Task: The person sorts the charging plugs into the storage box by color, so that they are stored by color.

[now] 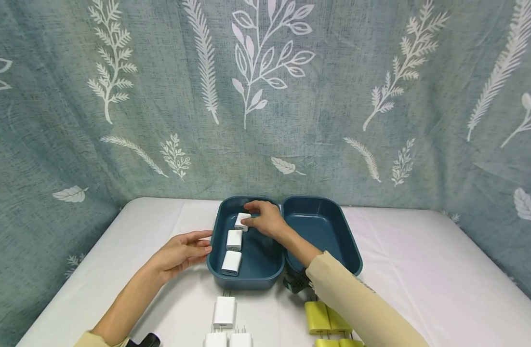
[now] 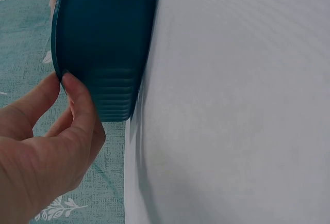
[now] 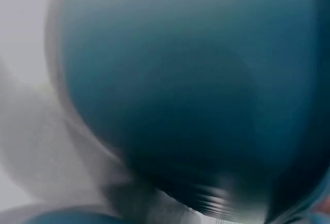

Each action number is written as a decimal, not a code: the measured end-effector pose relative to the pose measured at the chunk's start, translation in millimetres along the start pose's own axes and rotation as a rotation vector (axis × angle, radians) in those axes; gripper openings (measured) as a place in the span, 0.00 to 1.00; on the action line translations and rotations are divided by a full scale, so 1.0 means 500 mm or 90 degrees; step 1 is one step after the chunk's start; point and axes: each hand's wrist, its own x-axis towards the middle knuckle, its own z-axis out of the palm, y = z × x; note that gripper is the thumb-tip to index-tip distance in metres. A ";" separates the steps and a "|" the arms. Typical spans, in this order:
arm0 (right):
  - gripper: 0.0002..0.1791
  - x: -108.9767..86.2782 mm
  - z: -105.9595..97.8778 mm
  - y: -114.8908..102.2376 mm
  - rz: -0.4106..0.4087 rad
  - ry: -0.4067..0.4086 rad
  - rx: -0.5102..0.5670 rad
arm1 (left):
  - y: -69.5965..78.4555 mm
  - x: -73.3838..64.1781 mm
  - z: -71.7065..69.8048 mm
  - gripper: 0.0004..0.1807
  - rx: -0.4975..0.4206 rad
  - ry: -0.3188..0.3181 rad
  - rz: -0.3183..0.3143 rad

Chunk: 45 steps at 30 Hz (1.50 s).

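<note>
The person's right grip (image 1: 265,220) reaches into the left dark-blue, rounded rectangular tray (image 1: 260,260) and pinches a small white, block-shaped plug charger (image 1: 242,221), thumb at its right side and index finger beyond it. That charger is at the far end of a line of three along the tray's left side, past a middle white charger (image 1: 234,239) and a near white charger (image 1: 232,262). The left grip (image 1: 182,251) pinches the tray's left rim between thumb and fingers.

The likeliest slip is at release: a thumb dragging on the smooth casing could twist the far charger or nudge it into the middle one, spoiling the line. The chargers sit close together, so one push could pass down the row. A tug by the left grip could slide the tray over the white cloth-covered counter (image 1: 400,265) and shift all three.

The right forearm crosses the second dark-blue tray (image 1: 314,231), so a low withdrawal could snag its rim with the black wrist device (image 1: 296,282). The beige right sleeve (image 1: 356,303) passes close over the yellow plug chargers (image 1: 317,319) and could scatter them.
</note>
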 end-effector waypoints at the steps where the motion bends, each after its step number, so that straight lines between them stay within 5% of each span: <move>1: 0.26 -0.002 0.000 0.001 0.001 -0.001 0.009 | 0.000 0.000 -0.001 0.33 0.002 -0.001 0.000; 15: 0.27 -0.058 -0.027 0.002 -0.011 -0.009 0.116 | -0.001 -0.003 -0.004 0.33 0.002 -0.007 0.006; 25: 0.25 -0.146 -0.049 -0.009 -0.062 -0.061 0.186 | 0.001 -0.001 -0.002 0.33 -0.005 -0.009 0.007; 45: 0.24 -0.326 -0.048 -0.053 -0.076 -0.195 0.315 | -0.002 0.001 -0.003 0.32 0.000 -0.007 -0.001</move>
